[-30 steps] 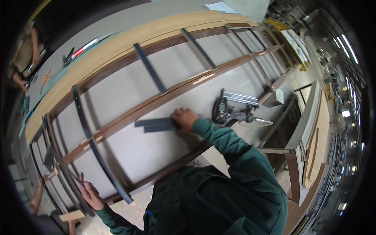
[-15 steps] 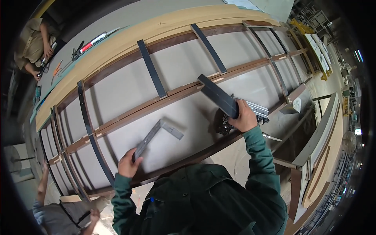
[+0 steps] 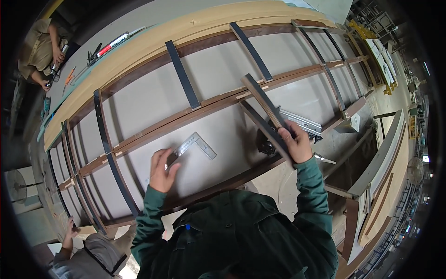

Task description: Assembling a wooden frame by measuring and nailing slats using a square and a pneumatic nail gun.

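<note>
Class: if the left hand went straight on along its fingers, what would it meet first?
The left hand has the square close by; straight ahead, it would probably meet the middle rail first, though depth is unclear.

Square [image 3: 203,145]: silver-grey, L-shaped, graduated along the long blade. Corner points away from the wearer; short arm slants down to the right; blade runs down to the left, its near end partly hidden by the left grip [image 3: 161,172]. Positioned over the pale surface [image 3: 223,167]; contact not determinable.

Strips: two, straight, narrow, held together in the right grip [image 3: 299,144], right of the square. Both slope from upper left to lower right, far ends spread apart. Upper strip [image 3: 264,102]: brown and dark faces visible. Lower strip [image 3: 265,128]: dark.
</note>
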Demonstrator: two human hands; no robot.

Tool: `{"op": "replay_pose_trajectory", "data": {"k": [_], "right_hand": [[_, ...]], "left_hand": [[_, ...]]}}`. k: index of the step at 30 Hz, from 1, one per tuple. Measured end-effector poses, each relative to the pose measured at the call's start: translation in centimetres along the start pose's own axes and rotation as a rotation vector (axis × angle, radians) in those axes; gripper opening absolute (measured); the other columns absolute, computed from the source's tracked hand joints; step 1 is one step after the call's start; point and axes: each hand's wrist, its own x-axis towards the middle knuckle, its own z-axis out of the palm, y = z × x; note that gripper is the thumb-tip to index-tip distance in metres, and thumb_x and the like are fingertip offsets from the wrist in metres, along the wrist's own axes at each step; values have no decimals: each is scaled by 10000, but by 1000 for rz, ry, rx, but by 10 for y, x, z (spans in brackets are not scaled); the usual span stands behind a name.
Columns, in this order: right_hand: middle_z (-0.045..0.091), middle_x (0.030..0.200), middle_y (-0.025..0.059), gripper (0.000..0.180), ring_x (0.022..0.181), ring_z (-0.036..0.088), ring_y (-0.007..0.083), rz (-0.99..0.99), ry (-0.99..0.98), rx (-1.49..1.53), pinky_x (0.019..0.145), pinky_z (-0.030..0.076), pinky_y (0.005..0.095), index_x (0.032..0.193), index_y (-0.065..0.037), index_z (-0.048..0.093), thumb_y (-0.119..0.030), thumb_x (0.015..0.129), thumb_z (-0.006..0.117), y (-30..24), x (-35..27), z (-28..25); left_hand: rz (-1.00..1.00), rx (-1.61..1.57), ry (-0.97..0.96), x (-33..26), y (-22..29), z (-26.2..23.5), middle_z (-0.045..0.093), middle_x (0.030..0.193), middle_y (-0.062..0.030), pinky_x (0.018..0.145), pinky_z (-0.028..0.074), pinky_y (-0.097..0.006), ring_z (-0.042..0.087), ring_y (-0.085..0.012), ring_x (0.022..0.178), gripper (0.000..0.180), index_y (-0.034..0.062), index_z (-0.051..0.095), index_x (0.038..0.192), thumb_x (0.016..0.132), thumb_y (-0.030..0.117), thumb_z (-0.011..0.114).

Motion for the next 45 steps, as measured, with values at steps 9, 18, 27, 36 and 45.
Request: {"op": "replay_pose_trajectory", "data": {"k": [9,18,27,36,45], "right_hand": [[667,769,104,522,577,595,154,768,-607,760,530,481,276,971,-22,611,-504,994,410,-47,-45,73],[620,804,138,498,709,631,236,189,-441,6,688,505,340,1279,5,514,-268,892,666,-35,-90,110],[660,949,236,459,894,679,325,118,-299,-42,783,515,351,1312,3,514,-193,910,619,-28,-82,136],[643,1082,270,444,1013,657,344,172,-345,-22,867,497,342,1316,19,512,-178,926,594,-25,-78,138],[606,1178,261,437,1098,599,380,229,-374,67,921,482,373,1319,-6,514,-179,925,588,-27,-77,137]], "left_hand": [[-354,-1374,-325,69,67,89,591,1138,-47,871,492,-277,572,-135,1049,352,59,475,1287,957,121,579],[-587,-1197,-271,69,36,111,539,772,29,581,546,-245,608,-85,676,169,82,535,906,933,217,633],[-590,-1185,-251,89,19,115,555,765,32,531,530,-248,592,-74,613,135,81,558,941,933,198,625],[-588,-1141,-216,93,21,116,518,725,32,516,525,-249,563,-72,578,148,72,556,952,929,199,628],[-584,-1103,-225,93,17,115,474,708,38,501,515,-238,512,-58,551,145,71,548,907,929,191,627]]}}
